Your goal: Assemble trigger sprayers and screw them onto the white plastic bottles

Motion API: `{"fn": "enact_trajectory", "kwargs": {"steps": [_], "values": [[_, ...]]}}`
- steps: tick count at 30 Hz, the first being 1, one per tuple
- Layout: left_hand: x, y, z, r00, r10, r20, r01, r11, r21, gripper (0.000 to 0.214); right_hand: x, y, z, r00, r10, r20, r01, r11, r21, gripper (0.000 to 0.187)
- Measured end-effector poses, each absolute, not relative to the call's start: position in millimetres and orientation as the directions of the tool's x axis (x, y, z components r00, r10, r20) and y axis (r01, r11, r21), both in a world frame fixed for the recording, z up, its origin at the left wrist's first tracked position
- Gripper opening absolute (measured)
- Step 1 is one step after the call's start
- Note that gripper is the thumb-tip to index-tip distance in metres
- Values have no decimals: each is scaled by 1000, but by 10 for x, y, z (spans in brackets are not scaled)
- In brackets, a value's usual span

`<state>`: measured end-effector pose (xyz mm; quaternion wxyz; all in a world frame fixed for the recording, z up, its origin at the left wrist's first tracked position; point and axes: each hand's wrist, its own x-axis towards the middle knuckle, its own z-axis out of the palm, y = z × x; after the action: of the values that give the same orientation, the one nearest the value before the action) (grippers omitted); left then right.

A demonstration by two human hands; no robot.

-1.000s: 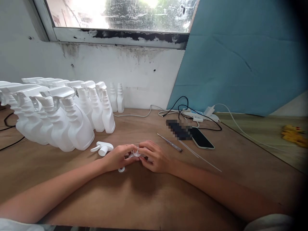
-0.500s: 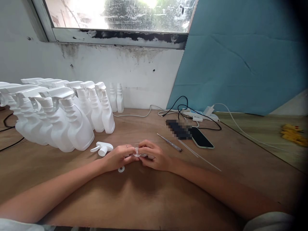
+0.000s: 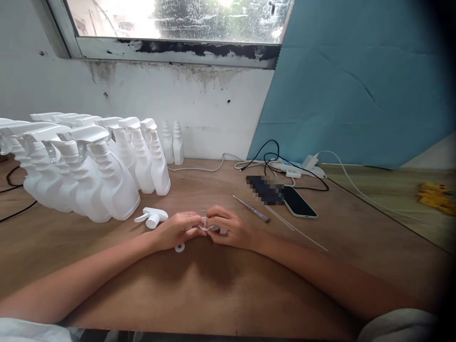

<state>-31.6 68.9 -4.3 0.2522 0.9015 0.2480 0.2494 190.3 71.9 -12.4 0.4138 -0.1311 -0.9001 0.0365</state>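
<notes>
Both of my hands meet at the middle of the wooden table [image 3: 221, 285]. My left hand [image 3: 177, 230] and my right hand [image 3: 230, 227] are closed, pinching a small white plastic part [image 3: 204, 224] between their fingertips. Most of that part is hidden by my fingers. A small white ring [image 3: 179, 247] lies on the table just under my left hand. A loose white spray trigger head [image 3: 152, 217] lies left of my left hand.
Several white spray bottles [image 3: 89, 166] stand in rows at the left, two small capless bottles [image 3: 173, 142] by the wall. A thin screwdriver [image 3: 251, 209], a clear tube [image 3: 295, 230], a phone [image 3: 298, 202] and cables [image 3: 278, 164] lie at the right. Yellow items [image 3: 434, 197] sit far right.
My hands stayed together on the small white part, with only slight finger shifts. The view has tilted a little.
</notes>
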Motion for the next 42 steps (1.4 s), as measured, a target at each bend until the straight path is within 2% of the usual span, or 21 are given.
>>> {"fn": "enact_trajectory", "kwargs": {"steps": [7,16,21,25,29,32,34,36,37,39,42], "values": [[-325,664,-31,720,633,284,360,-691,627,18,1963,726,-158,-652,279,705,252,957,-145,22],[-306,693,-74,741,584,333,322,-743,586,17,1931,697,-113,-659,304,688,231,952,-199,24],[-308,687,-77,737,602,307,342,-724,599,17,1894,710,-111,-629,311,712,213,950,-227,19],[-315,672,-94,738,591,327,361,-754,549,18,1934,721,-147,-642,281,713,195,960,-202,21],[-309,653,-114,693,640,332,395,-722,569,22,1998,671,-115,-654,315,687,211,949,-235,23],[-297,626,-107,660,678,324,414,-688,596,23,2068,652,-5,-594,392,703,242,920,-309,22],[-288,611,-90,655,683,322,425,-686,591,23,2171,684,92,-545,529,650,381,847,-370,19],[-279,606,-70,656,683,322,433,-690,580,23,2341,745,184,-470,742,478,637,660,-398,20],[-274,607,-61,657,681,323,439,-694,570,23,2450,780,222,-391,843,369,769,520,-372,21],[-263,613,-48,659,676,330,457,-708,539,24,2699,846,278,-286,919,271,871,368,-325,21],[-249,609,-42,670,657,345,471,-736,486,26,3070,922,301,-169,973,157,941,207,-267,16]]}}
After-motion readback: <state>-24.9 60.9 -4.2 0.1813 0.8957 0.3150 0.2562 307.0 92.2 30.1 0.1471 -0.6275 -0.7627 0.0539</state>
